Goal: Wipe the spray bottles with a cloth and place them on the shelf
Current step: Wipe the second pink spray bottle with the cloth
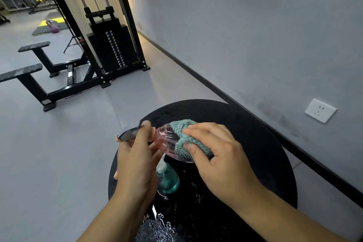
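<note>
The pink spray bottle (167,140) is held tilted on its side above the round black surface (255,143), neck toward the left hand (135,159), evidently so its ribbed body lies exposed for wiping. Left fingers (145,124) grip the bottle's neck and head, steadying it; the right hand (214,155) curls over the body, fingers and thumb pressing the teal cloth (184,133) around it. A teal spray bottle (167,180) stands on the surface directly below the pink one, apparently awaiting its turn; no shelf is in view.

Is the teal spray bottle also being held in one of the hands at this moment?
No, the teal spray bottle stands by itself on the black round table, below the pink one.
</note>
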`<move>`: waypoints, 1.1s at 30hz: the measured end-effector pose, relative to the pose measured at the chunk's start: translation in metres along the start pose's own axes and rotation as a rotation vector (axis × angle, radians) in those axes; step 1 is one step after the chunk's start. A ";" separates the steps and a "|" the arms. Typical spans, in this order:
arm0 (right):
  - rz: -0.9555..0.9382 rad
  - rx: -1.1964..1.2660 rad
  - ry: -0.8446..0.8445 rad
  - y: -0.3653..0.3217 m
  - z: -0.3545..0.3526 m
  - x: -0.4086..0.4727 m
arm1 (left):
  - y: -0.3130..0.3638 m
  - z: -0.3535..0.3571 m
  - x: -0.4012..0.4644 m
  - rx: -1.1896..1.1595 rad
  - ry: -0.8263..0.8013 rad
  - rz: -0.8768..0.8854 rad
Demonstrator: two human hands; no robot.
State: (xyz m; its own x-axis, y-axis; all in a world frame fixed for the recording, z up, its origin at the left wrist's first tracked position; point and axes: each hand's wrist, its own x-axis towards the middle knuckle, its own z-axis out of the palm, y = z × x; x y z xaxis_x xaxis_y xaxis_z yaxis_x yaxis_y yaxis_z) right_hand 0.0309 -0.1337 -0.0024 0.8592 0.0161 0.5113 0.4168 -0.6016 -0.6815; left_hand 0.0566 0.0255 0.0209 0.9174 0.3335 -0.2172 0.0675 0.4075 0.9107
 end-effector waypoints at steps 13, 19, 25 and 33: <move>0.083 0.096 0.003 -0.009 0.003 -0.001 | 0.003 -0.001 -0.001 -0.088 -0.045 0.017; 0.125 0.197 -0.011 -0.007 0.000 0.002 | 0.008 -0.007 0.004 -0.135 -0.064 0.054; 0.165 0.317 0.032 -0.007 0.003 0.000 | 0.007 -0.006 0.003 -0.129 -0.119 0.014; 0.112 0.216 0.068 -0.005 0.006 -0.003 | 0.012 -0.008 0.002 0.045 -0.170 -0.125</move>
State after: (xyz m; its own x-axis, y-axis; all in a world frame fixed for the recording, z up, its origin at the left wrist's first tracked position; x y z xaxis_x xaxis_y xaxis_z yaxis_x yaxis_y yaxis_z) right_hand 0.0279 -0.1263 -0.0034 0.8846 -0.0991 0.4556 0.3803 -0.4121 -0.8280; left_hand 0.0557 0.0378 0.0290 0.9536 0.1326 -0.2703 0.1988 0.3967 0.8961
